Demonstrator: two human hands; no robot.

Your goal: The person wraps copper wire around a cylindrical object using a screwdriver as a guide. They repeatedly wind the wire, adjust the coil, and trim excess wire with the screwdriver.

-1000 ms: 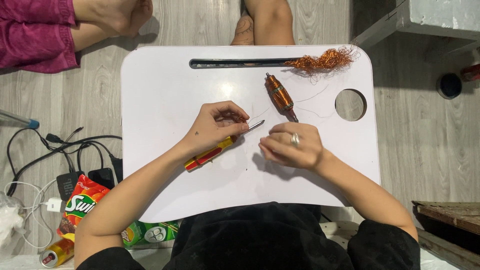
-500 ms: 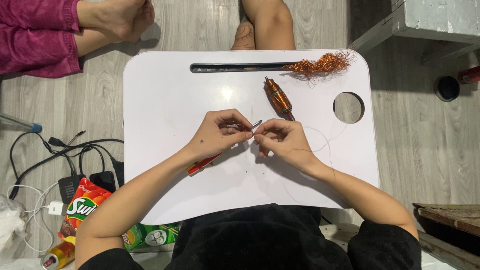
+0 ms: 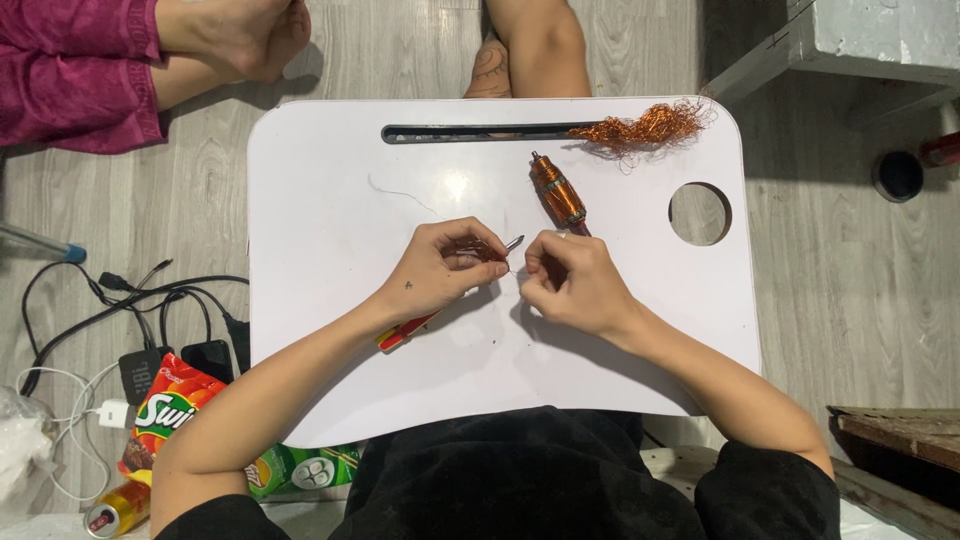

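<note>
Head view: the left hand (image 3: 440, 272) has its grip closed on a red-and-yellow-handled screwdriver (image 3: 405, 330), tip near the right hand (image 3: 570, 280), whose fingers pinch something too fine to identify. Both rest mid white surface (image 3: 330, 200), below a copper-wound armature (image 3: 557, 192).

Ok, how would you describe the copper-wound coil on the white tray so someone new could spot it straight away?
Start at the white lap tray and find the round hole near its far right corner. Just left of that hole, beyond the right hand, lies the coil: a short cylinder on a metal shaft. Its copper is wound tight and smooth, unlike the loose wire tangle by the slot.
</note>
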